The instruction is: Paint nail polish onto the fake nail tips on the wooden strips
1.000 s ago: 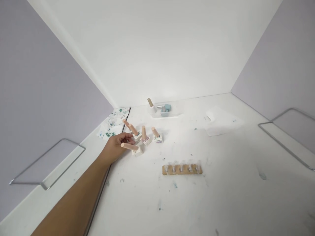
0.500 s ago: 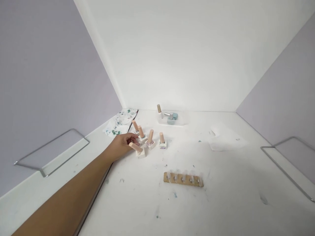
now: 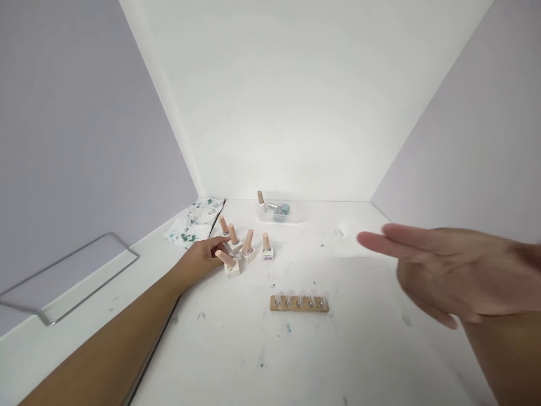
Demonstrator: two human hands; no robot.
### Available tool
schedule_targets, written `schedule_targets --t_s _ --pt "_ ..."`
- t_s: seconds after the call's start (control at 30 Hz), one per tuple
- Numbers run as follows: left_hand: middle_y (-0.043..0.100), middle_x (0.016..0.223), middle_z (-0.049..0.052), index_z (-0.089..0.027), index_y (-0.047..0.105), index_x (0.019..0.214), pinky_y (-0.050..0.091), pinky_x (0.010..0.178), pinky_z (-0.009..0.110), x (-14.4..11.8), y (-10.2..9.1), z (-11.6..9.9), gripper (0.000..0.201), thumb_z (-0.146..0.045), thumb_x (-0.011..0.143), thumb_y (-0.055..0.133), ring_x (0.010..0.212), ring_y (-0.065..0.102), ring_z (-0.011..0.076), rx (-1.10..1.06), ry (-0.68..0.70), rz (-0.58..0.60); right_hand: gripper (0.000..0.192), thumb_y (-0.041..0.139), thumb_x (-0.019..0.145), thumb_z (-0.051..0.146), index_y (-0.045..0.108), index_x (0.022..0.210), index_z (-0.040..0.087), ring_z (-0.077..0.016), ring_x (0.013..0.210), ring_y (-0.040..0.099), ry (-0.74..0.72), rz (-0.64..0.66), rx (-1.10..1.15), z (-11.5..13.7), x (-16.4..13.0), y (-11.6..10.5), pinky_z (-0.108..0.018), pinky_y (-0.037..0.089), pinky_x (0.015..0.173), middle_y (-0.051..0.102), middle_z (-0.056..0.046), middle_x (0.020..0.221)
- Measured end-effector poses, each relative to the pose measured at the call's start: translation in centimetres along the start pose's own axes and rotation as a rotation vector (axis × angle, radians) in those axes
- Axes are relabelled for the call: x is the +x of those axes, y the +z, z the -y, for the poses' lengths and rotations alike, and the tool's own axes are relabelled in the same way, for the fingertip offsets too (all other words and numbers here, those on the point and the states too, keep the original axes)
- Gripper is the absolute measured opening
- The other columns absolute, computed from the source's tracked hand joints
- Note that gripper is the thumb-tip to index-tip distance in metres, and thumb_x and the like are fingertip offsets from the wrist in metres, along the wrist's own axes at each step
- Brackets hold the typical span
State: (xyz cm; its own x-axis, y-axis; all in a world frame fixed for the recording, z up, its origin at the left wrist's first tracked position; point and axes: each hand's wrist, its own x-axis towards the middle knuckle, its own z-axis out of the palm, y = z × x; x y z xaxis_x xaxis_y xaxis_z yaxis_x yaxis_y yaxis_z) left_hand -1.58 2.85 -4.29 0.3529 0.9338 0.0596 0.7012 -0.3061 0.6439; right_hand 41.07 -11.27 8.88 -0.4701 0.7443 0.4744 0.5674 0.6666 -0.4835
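My left hand (image 3: 202,257) reaches to a cluster of small square nail polish bottles with peach caps. Its fingers close on the cap of the nearest bottle (image 3: 230,264), which leans toward the hand. Several other bottles stand just behind, among them one (image 3: 248,247) in the middle and one (image 3: 266,248) at the right. My right hand (image 3: 452,272) hovers flat in the air at the right, fingers spread and holding nothing. A wooden strip (image 3: 299,304) with several clear nail tips lies on the white table between the hands.
A clear tray (image 3: 291,217) at the back wall holds a blue bottle and others. A paint-stained cloth (image 3: 195,222) lies at the back left. White tissue (image 3: 346,230) shows beyond my right fingertips. A wire bracket (image 3: 67,276) sits on the left ledge.
My right hand has come into view from the right, open. My left hand stays on the tilted bottle; the view has shifted slightly.
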Motion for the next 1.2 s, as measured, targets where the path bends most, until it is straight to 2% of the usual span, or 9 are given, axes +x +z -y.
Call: schedule_targets --t_s 0.1,0.27,0.5,0.6,0.7,0.83,1.03,1.13,1.2 --pt "0.071 0.083 0.003 -0.020 0.065 0.109 0.046 0.064 0.029 0.3 0.1 -0.2 0.044 -0.035 0.069 0.055 0.073 0.064 0.0225 0.020 -0.016 -0.005 0.080 0.007 0.084 0.076 0.034 0.145 0.032 -0.0051 0.042 0.045 0.075 0.340 0.946 1.1 -0.1 3.3 -0.025 0.042 0.038 0.028 -0.012 0.153" --pt "0.070 0.081 0.004 -0.020 0.066 0.104 0.043 0.060 0.029 0.7 0.4 -0.5 0.046 -0.048 0.069 0.058 0.071 0.061 0.0233 0.054 -0.052 -0.043 0.080 0.023 0.083 0.075 0.036 0.144 0.025 -0.0052 0.048 0.037 0.184 0.342 1.446 0.6 -1.6 7.7 -0.027 0.038 0.043 0.006 -0.015 0.158" --pt "0.066 0.073 0.002 -0.019 0.065 0.081 0.039 0.056 0.027 0.5 0.5 -0.8 0.030 -0.047 0.072 0.059 0.064 0.056 0.0196 0.065 -0.050 -0.050 0.068 0.032 0.089 0.067 0.047 0.138 0.023 -0.0025 0.042 0.024 0.209 0.315 1.345 -3.2 -2.6 10.1 -0.024 0.020 0.039 0.035 -0.023 0.148" --pt "0.065 0.077 0.001 -0.018 0.065 0.090 0.042 0.059 0.027 0.5 0.4 -0.5 0.029 -0.042 0.073 0.063 0.068 0.057 0.0193 0.059 -0.060 -0.038 0.049 0.039 0.093 0.055 0.068 0.111 0.019 -0.0019 0.037 0.013 0.288 0.178 1.275 -5.1 -3.2 10.9 -0.021 0.017 0.037 0.073 -0.013 0.092" --pt "0.066 0.085 0.002 -0.017 0.064 0.098 0.048 0.065 0.029 0.3 0.4 0.1 0.028 -0.036 0.079 0.064 0.076 0.060 0.0202 0.058 -0.091 -0.018 0.046 0.040 0.096 0.048 0.071 0.079 0.018 -0.0033 0.035 0.013 0.313 0.092 1.294 -6.3 -3.7 11.2 -0.018 0.017 0.038 0.038 0.007 0.036" --pt "0.061 0.114 0.008 -0.013 0.057 0.114 0.055 0.082 0.041 -0.8 0.2 0.8 0.031 -0.033 0.090 0.058 0.097 0.062 0.0234 0.052 -0.135 0.015 0.046 0.040 0.096 0.047 0.070 0.073 0.021 -0.0035 0.034 0.011 0.308 0.105 1.315 -6.9 -4.1 11.0 -0.018 0.016 0.038 0.020 0.009 0.033" --pt "0.058 0.120 0.009 -0.014 0.055 0.118 0.054 0.085 0.044 -2.6 -0.3 1.3 0.033 -0.033 0.091 0.057 0.103 0.061 0.0246 0.044 -0.156 -0.038 0.047 0.040 0.096 0.047 0.069 0.069 0.022 -0.0049 0.037 0.012 0.303 0.177 1.304 -7.4 -4.2 11.0 -0.022 0.018 0.043 0.015 0.008 0.034" --pt "0.063 0.105 0.007 -0.013 0.058 0.111 0.056 0.077 0.037 -3.7 -1.1 1.2 0.030 -0.034 0.090 0.058 0.090 0.063 0.0210 0.048 -0.127 -0.125 0.049 0.040 0.094 0.050 0.068 0.068 0.020 -0.0053 0.039 0.013 0.292 0.190 1.288 -7.4 -4.0 11.0 -0.023 0.018 0.044 0.015 0.008 0.035" --pt "0.061 0.075 0.001 -0.012 0.063 0.096 0.050 0.061 0.028 -4.9 -1.8 0.9 0.027 -0.036 0.083 0.064 0.067 0.059 0.0157 0.053 -0.091 -0.223 0.048 0.042 0.092 0.052 0.066 0.068 0.019 -0.0052 0.040 0.013 0.289 0.187 1.272 -7.1 -3.7 10.9 -0.023 0.018 0.045 0.015 0.009 0.037"
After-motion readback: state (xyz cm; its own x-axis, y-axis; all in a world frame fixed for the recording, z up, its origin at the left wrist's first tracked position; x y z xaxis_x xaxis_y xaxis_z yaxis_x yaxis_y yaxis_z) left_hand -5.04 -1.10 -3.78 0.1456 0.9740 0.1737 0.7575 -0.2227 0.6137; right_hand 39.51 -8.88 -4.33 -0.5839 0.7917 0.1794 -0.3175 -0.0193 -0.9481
